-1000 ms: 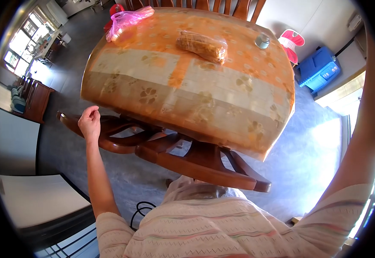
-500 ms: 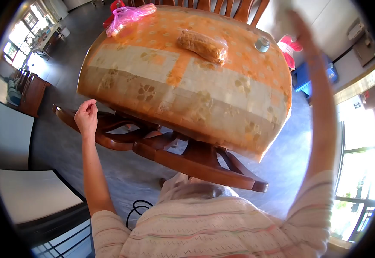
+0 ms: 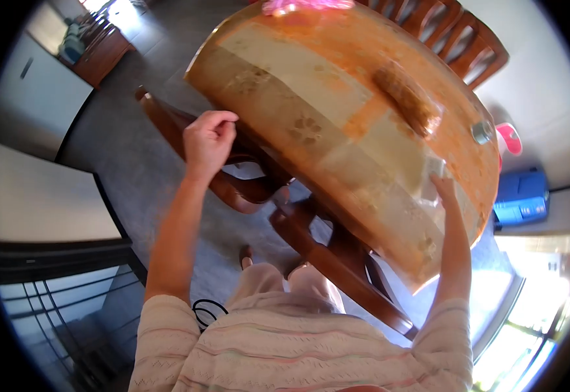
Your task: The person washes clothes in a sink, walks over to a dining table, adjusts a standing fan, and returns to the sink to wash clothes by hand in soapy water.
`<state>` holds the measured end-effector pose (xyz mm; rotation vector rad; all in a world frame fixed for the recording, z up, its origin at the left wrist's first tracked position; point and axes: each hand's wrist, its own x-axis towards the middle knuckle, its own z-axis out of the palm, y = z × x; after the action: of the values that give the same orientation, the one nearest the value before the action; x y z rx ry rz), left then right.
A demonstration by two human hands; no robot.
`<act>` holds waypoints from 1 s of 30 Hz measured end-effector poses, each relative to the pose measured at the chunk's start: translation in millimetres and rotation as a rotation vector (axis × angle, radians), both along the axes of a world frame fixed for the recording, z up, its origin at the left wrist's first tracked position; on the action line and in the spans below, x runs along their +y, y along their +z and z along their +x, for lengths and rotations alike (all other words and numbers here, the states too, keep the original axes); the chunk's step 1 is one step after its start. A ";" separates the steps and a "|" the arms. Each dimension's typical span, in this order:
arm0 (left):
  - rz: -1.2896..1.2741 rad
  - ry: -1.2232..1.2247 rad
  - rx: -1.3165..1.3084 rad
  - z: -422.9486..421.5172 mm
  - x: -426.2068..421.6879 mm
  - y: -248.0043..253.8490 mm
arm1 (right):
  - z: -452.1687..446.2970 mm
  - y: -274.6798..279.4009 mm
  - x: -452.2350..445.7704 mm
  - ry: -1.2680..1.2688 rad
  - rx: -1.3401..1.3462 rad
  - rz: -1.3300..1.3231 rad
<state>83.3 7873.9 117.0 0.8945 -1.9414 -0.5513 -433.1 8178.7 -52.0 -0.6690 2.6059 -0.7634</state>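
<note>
My right hand (image 3: 446, 188) is over the right part of the table (image 3: 363, 163), its fingers pinched on a clear, whitish packet (image 3: 432, 178) that is blurred. My left hand (image 3: 209, 140) is curled closed in front of the table's near left edge, above a wooden chair; whether anything small is inside it is hidden. A clear-wrapped brown loaf-like package (image 3: 408, 99) lies beyond my right hand. To the right of that package stands a small jar (image 3: 482, 132). A pink plastic bag (image 3: 304, 5) is at the table's far edge, cut off by the frame.
Two wooden chairs (image 3: 337, 274) stand along the table's near side, and another chair (image 3: 471, 49) is behind it. A blue box (image 3: 521, 198) and a pink-and-white object (image 3: 509, 138) are at the right. White cabinets (image 3: 43, 196) stand at the left.
The view has turned, so the table appears tilted. My right hand has come down from the upper right to the tabletop, with the clear packet now visible at its fingers. My left hand stays closed.
</note>
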 end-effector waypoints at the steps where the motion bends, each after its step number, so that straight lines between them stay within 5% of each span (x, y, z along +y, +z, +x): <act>1: 0.020 -0.017 0.038 0.1 1.2 -0.2 | -1.0 2.9 0.1 0.035 0.141 0.131; 5: 0.037 -0.118 0.068 3.5 3.0 3.4 | 13.2 32.7 -9.5 0.031 0.190 0.530; 6: 0.050 -0.167 0.073 5.8 2.9 5.0 | 4.6 20.8 -1.8 0.028 0.377 0.526; 8: 0.067 -0.333 0.169 13.9 2.3 9.0 | 19.0 53.6 -6.4 0.146 0.245 0.501; 13: -0.194 -0.581 0.206 100.5 -60.3 43.8 | 94.9 134.4 -46.2 -0.251 0.145 0.255; 16: -0.099 -0.478 0.200 179.1 -133.9 39.3 | 165.5 174.5 -105.1 -0.449 0.030 0.315; 23: 0.151 -0.279 0.017 279.5 -273.6 -37.8 | 259.1 186.3 -243.4 -0.348 -0.162 0.414; 30: 0.169 -0.138 -0.362 352.4 -452.0 -161.7 | 185.2 86.5 -411.8 -0.435 -0.154 0.342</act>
<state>435.7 7421.9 -44.7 1.0267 -2.3227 -0.6787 -247.9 7766.9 34.6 0.0569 2.6690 -0.4375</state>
